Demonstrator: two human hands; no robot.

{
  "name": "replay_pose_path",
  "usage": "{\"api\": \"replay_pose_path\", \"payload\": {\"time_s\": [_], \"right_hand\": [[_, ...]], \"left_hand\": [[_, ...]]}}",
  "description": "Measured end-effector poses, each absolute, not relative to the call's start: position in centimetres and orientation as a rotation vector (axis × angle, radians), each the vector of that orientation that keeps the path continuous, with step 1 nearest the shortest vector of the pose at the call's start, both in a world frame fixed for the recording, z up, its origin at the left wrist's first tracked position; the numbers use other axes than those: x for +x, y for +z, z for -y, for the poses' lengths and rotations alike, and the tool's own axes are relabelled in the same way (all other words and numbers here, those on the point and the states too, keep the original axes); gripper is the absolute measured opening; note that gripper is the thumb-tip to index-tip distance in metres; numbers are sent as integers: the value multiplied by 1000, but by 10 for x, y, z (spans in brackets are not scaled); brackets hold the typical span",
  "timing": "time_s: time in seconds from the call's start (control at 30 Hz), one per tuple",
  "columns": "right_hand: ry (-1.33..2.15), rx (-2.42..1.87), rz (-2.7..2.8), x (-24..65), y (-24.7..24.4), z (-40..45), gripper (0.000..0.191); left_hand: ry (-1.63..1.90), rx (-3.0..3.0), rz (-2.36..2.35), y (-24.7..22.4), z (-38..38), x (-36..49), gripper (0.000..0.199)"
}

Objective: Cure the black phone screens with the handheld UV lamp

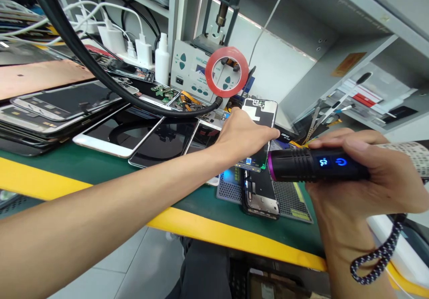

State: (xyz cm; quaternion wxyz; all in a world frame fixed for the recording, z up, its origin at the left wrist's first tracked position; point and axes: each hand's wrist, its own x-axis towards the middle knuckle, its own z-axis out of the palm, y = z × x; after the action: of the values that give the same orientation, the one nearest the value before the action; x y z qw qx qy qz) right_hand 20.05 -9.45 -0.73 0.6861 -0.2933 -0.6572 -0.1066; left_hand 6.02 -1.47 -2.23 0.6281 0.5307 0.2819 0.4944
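My left hand (243,131) reaches across the bench, with its thumb over a phone screen panel (263,108) whose back faces me and which it holds upright. Some of its fingers are hidden behind the panel. Wrapped in my right hand (382,178) is a black flashlight (298,166) with a purple ring at its head and a lit blue display; a braided wrist strap (377,258) dangles from it. The flashlight points left, toward the panel's lower part. Below the panel, an opened phone (263,200) lies on a grey perforated mat (295,207).
Several phones and screens (107,131) lie on the left, beside stacked panels (43,115). Behind stand a soldering station (192,73), a roll of red tape (228,51) and a white bottle (162,60). A thick black cable (80,53) arches overhead; the bench has a yellow edge (201,227).
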Motion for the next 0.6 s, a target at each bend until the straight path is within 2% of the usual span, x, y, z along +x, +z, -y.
{"api": "replay_pose_path", "payload": {"time_s": [0.2, 0.4, 0.6], "right_hand": [[-291, -640, 1425, 200, -2, 91, 20], [-315, -517, 1404, 204, 0, 90, 29], [-339, -434, 1207, 206, 12, 93, 27]], "left_hand": [[1160, 1200, -580, -26, 13, 59, 33], [1120, 1224, -525, -24, 15, 57, 27], [730, 907, -404, -10, 12, 50, 26]]}}
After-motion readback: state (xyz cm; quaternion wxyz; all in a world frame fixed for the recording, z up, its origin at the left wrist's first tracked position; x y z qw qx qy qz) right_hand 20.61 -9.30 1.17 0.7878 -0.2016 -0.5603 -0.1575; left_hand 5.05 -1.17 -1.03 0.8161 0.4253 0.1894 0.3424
